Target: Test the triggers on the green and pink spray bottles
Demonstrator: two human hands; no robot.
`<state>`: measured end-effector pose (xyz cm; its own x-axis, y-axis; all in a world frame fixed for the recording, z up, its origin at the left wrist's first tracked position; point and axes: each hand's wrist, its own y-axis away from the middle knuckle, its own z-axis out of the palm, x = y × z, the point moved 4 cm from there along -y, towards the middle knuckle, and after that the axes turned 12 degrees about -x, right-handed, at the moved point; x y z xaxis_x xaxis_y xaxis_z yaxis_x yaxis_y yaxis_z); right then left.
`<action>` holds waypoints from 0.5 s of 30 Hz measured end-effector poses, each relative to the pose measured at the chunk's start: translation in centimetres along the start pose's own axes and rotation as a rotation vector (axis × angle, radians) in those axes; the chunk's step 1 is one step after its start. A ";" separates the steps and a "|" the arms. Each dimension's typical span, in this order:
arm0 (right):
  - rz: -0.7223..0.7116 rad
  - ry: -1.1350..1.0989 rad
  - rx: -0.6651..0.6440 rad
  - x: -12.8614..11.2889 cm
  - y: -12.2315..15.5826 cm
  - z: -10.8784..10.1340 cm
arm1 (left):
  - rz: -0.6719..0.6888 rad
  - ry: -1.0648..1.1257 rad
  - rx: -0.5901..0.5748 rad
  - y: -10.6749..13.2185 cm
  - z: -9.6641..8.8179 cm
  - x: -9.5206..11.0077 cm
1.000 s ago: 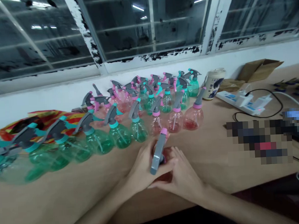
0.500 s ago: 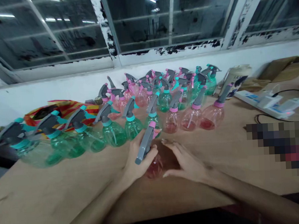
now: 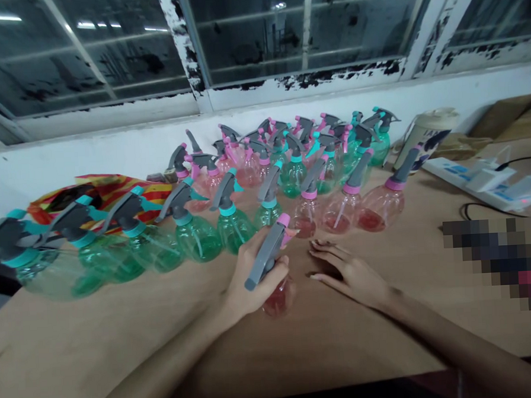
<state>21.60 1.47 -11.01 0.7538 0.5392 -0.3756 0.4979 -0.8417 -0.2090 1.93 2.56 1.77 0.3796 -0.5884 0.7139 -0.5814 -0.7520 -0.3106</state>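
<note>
My left hand (image 3: 256, 279) is wrapped round the neck of a pink spray bottle (image 3: 277, 298) at the front middle of the table. Its grey trigger head with a pink nozzle shows above my fingers, and some reddish liquid sits in the base. To the right of it, my right hand (image 3: 352, 274) rests low over the tabletop, fingers apart and holding nothing. Beyond my hands runs a row of spray bottles: several green ones, such as the green spray bottle (image 3: 199, 238), on the left, and three pink ones, such as the pink spray bottle (image 3: 381, 208), on the right.
More pink and green spray bottles (image 3: 293, 177) crowd behind the row, near the wall. A red-and-yellow bag (image 3: 127, 194) lies at the left. On the right are a pale printed container (image 3: 426, 137), a white power strip (image 3: 455, 180) with plugs and cables, and brown cardboard (image 3: 510, 121).
My right hand has moved right, away from the bottle, and lowered toward the tabletop. My left hand keeps its hold on the pink spray bottle. The camera view has shifted slightly.
</note>
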 end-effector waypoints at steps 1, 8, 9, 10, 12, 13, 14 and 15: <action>-0.001 0.000 -0.001 0.0 0.0 0.0 | 0.017 0.002 -0.014 -0.1 0.1 -0.3; 0.016 -0.005 -0.005 -0.1 0.0 -0.2 | 0.137 -0.070 0.066 -0.6 0.0 -0.2; 0.017 -0.003 -0.007 -0.1 0.0 -0.2 | 0.148 -0.071 0.075 -0.6 0.0 0.0; 0.018 -0.001 -0.008 -0.1 0.0 -0.1 | 0.135 -0.067 0.063 -0.7 0.1 0.2; 0.020 0.002 -0.009 -0.1 -0.1 -0.1 | 0.054 -0.034 0.000 -0.8 0.4 0.3; 0.019 0.003 -0.011 -0.1 -0.1 -0.1 | 0.004 -0.009 -0.035 -0.8 0.6 0.3; 0.018 0.002 -0.011 0.0 -0.1 0.0 | -0.038 0.020 -0.063 -0.7 0.7 0.1; 0.017 0.000 -0.010 0.0 0.0 0.0 | -0.066 0.046 -0.075 -0.7 0.9 0.0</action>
<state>21.57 1.49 -10.99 0.7622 0.5249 -0.3790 0.4895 -0.8503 -0.1932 2.96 2.88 1.43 0.3862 -0.5231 0.7598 -0.6092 -0.7631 -0.2157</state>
